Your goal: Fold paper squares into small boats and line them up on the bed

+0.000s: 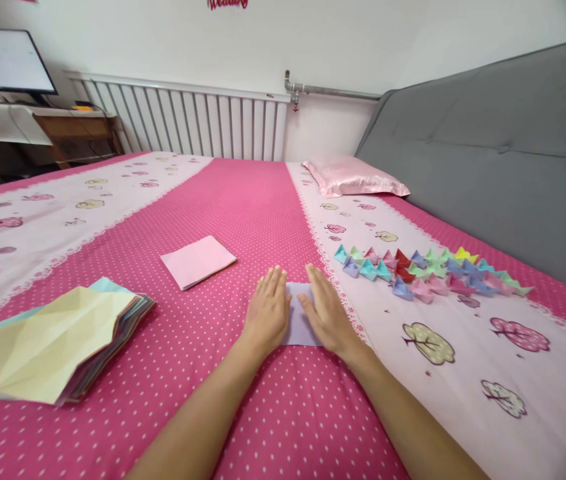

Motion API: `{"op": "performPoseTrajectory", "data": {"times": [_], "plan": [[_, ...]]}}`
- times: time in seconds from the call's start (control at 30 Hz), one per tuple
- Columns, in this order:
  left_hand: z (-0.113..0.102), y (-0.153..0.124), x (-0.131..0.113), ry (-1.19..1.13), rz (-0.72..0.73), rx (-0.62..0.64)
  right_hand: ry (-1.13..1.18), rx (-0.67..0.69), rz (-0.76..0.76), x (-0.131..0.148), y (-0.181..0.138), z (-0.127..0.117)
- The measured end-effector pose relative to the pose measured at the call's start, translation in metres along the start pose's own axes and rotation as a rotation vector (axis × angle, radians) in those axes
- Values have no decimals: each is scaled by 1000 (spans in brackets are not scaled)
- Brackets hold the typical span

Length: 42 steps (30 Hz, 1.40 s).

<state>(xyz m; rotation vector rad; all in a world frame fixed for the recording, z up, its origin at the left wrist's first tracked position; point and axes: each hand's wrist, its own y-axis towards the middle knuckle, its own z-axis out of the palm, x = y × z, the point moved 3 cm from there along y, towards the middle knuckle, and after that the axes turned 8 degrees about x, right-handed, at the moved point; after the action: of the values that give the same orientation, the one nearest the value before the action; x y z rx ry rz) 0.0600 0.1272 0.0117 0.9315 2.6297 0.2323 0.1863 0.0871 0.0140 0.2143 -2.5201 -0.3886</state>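
A lilac sheet of paper (299, 320) lies on the pink dotted bedspread (257, 200) between my hands. My left hand (269, 308) rests along its left edge, fingers stretched out and pointing away from me. On the right side, my right hand (330, 313) lies over the paper with straight fingers and the thumb held a little apart. Both palms face down or inward, and they cover the sheet's side edges. Whether the paper is folded beneath them is hidden.
Beyond my left hand is a stack of pink paper squares (199, 261). Creased coloured sheets (57, 340) are piled at the left. Rows of small folded paper boats (427, 270) stand at the right. Farther back are a pink pillow (355, 177), a grey headboard (487, 147) and a radiator (183, 117).
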Motion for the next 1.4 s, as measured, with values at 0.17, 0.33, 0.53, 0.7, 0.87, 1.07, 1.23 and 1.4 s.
{"op": "performPoseTrajectory", "data": {"times": [0.17, 0.33, 0.53, 0.7, 0.87, 1.07, 1.23, 1.4], "plan": [[17, -3, 2, 78, 27, 168, -59, 341, -72, 6, -6, 32], [29, -6, 9, 163, -4, 256, -182, 409, -27, -4, -5, 41], [27, -7, 10, 185, -104, 259, -231, 401, 45, -7, -5, 38], [22, -8, 10, 160, -152, 250, -237, 353, 80, -12, -6, 38], [21, -10, 15, 165, -202, 223, -243, 307, 155, -15, -9, 35], [-1, -10, 33, 152, -284, 204, -171, 206, 242, -36, -4, 12], [-28, -7, 54, -52, -275, 157, 58, 57, 391, -73, -1, -21], [-28, -8, 50, -411, -85, 370, 454, 296, 339, -75, -9, -29]]}}
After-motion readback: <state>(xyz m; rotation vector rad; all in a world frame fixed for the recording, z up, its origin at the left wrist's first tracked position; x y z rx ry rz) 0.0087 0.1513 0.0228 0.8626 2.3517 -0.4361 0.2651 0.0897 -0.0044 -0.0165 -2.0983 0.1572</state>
